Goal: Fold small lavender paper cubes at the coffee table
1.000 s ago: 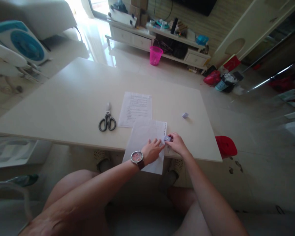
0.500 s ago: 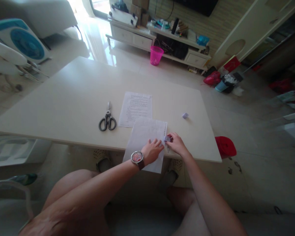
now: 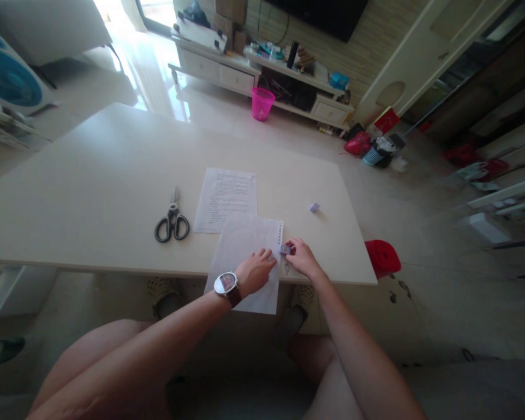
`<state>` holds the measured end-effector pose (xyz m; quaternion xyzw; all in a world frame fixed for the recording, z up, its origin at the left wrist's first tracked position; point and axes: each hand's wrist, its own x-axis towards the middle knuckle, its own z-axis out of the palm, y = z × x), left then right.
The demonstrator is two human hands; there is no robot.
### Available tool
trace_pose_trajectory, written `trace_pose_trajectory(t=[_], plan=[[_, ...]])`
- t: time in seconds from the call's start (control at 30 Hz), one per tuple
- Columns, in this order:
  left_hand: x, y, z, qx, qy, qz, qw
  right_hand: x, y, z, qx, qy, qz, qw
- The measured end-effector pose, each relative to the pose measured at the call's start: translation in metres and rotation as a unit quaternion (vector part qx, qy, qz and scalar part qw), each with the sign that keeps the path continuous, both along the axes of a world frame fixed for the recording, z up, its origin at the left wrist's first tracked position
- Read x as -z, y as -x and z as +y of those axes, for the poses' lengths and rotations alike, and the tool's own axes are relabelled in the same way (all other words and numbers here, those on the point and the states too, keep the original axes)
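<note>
While two sheets lie on the table, a printed sheet and a translucent sheet overhanging the near edge, one pair of scissors rests left of them. The left hand presses flat, fingers spread, on the translucent sheet. The right hand pinches a small lilac piece at that sheet's dotted right edge. A second piece lies well apart. One pink basket stands on the floor, its contents hidden.

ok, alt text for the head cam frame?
Seated person's left hand presses a translucent sheet that overhangs the near edge of a white table, while the right hand pinches a small grey object at the sheet's punched right edge. Scissors, a printed page and a small pale scrap lie beyond.
</note>
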<state>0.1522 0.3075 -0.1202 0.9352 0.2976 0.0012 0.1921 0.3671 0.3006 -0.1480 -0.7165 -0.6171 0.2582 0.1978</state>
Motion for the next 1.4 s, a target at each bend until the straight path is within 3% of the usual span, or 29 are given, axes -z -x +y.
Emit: trace_pose_trajectory(t=[0.27, 0.5, 0.77, 1.4], plan=[[-0.003, 0.009, 0.018, -0.043, 0.03, 0.01, 0.999, 0.0, 0.001, 0.001, 0.006, 0.005, 0.012, 1.0], [-0.005, 0.031, 0.04, -0.113, 0.049, 0.094, 0.988, -0.006, 0.0, -0.003, 0.039, 0.021, 0.008, 0.999], [-0.002, 0.029, 0.03, -0.112, 0.064, 0.129, 0.983, -0.015, 0.002, -0.005, 0.06, 0.081, 0.005, 0.995], [0.0, 0.026, 0.028, -0.118, 0.056, 0.122, 0.984, -0.013, 0.0, -0.003, 0.05, 0.089, 0.008, 0.995]])
